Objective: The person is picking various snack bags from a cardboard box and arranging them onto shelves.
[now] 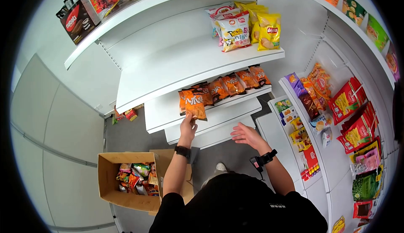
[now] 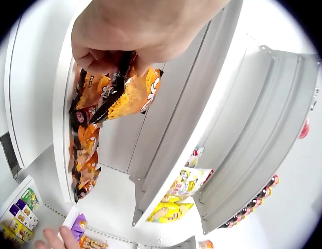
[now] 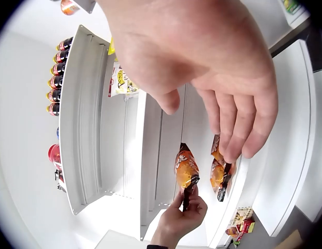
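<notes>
Operating remotely, clock directions off the head view's centre. Biggest thing I see: white shelving [image 1: 164,68], 11 to 1 o'clock, in stepped tiers. Side rack [image 1: 273,144] at 3 o'clock, stocked with snack packs. Open cardboard box [image 1: 106,182] at 8 o'clock, mixed snack bags inside. Row of orange bags [image 1: 231,84] on the second tier, running from centre toward 1 o'clock. Tier above, 1 o'clock: yellow chip bags [image 1: 268,30] and, just left of them, a white chip bag [image 1: 235,33].

Held orange bag [image 1: 195,105] sits about dead centre, in front of the row's left end and overlapping another bag there; I can't tell if it touches the shelf. My left hand [image 1: 187,128], 7 o'clock, pinches its near edge between thumb and fingers; the left wrist view shows that grip on the black end. My right hand [image 1: 249,136], 4 o'clock, has fingers loosely straight, thumb apart, well away from the held bag. Smallest: black watch [image 1: 182,151] on the left wrist, 7 o'clock.
</notes>
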A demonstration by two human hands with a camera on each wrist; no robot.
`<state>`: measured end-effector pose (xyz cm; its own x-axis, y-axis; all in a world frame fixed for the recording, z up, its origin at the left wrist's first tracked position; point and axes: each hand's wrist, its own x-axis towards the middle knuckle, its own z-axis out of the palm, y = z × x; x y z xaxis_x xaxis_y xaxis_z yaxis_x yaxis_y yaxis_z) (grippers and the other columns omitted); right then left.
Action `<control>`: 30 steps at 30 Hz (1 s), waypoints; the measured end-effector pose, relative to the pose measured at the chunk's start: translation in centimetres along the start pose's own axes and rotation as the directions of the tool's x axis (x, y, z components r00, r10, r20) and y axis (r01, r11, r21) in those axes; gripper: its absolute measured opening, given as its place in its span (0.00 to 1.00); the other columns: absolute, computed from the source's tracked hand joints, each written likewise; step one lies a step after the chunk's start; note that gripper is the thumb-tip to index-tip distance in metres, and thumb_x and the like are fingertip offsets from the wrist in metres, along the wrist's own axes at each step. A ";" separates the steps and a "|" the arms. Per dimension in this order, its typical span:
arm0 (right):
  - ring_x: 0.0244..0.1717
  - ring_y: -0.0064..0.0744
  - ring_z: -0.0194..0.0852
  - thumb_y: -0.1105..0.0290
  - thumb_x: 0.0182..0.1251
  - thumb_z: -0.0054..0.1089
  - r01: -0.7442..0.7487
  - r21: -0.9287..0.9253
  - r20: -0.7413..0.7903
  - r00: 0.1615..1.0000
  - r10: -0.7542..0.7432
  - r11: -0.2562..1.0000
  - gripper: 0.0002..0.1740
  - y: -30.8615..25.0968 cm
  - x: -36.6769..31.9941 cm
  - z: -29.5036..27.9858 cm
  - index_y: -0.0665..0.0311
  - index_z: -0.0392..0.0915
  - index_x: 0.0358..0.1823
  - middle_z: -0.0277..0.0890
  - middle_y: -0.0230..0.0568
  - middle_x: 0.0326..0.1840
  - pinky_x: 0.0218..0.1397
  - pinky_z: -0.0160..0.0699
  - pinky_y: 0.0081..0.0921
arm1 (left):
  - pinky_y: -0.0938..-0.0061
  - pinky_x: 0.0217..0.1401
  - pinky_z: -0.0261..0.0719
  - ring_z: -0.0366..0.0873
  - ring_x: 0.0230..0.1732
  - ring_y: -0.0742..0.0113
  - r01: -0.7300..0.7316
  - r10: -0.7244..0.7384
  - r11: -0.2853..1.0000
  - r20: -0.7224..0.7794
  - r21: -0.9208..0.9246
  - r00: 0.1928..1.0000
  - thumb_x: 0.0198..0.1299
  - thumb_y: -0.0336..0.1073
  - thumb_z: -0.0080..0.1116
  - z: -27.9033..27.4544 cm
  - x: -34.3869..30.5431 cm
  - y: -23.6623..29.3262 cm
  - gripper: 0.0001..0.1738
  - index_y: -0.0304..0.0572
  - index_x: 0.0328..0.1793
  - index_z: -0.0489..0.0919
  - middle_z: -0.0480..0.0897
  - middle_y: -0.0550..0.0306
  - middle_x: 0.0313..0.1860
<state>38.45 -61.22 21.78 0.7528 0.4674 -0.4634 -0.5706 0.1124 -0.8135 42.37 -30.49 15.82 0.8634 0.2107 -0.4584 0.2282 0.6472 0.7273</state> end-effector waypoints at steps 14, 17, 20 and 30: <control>0.46 0.34 0.77 0.43 0.70 0.40 -0.040 0.088 -0.119 0.992 0.050 0.995 0.33 -0.3 4.8 -5.0 0.68 0.68 0.57 0.77 0.45 0.48 0.49 0.76 0.30 | 0.89 0.15 0.62 0.65 0.16 0.84 -0.061 0.057 0.997 -0.102 -0.042 0.993 0.61 0.42 0.60 1.9 11.1 1.4 0.09 0.52 0.40 0.73 0.73 0.71 0.21; 0.48 0.33 0.76 0.45 0.72 0.38 -0.081 0.108 -0.056 0.995 0.088 0.991 0.32 -0.8 5.8 -6.0 0.68 0.66 0.58 0.76 0.46 0.50 0.52 0.75 0.30 | 0.90 0.17 0.67 0.68 0.18 0.84 -0.111 0.103 0.992 -0.111 -0.067 0.989 0.61 0.41 0.60 1.8 12.0 1.0 0.08 0.52 0.40 0.74 0.75 0.71 0.23; 0.48 0.34 0.76 0.45 0.72 0.38 -0.065 0.074 -0.078 0.994 0.071 0.995 0.32 -2.3 5.8 -6.0 0.68 0.66 0.58 0.76 0.46 0.50 0.51 0.76 0.30 | 0.89 0.21 0.73 0.72 0.21 0.82 -0.083 0.074 0.994 -0.123 -0.070 0.990 0.61 0.40 0.60 1.1 12.3 0.4 0.08 0.50 0.42 0.76 0.78 0.68 0.27; 0.48 0.34 0.76 0.46 0.72 0.38 -0.103 0.059 -0.026 0.994 0.105 0.993 0.31 -2.2 7.1 -6.3 0.68 0.67 0.57 0.75 0.46 0.51 0.51 0.76 0.31 | 0.87 0.24 0.77 0.76 0.25 0.77 -0.128 0.118 0.990 -0.140 -0.066 0.983 0.61 0.42 0.58 1.3 11.9 0.6 0.11 0.46 0.43 0.76 0.79 0.64 0.30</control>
<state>47.12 -63.64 18.08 0.6973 0.4533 -0.5552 -0.6634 0.1149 -0.7394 53.32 -28.51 11.50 0.8125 0.3865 -0.4364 0.0854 0.6617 0.7449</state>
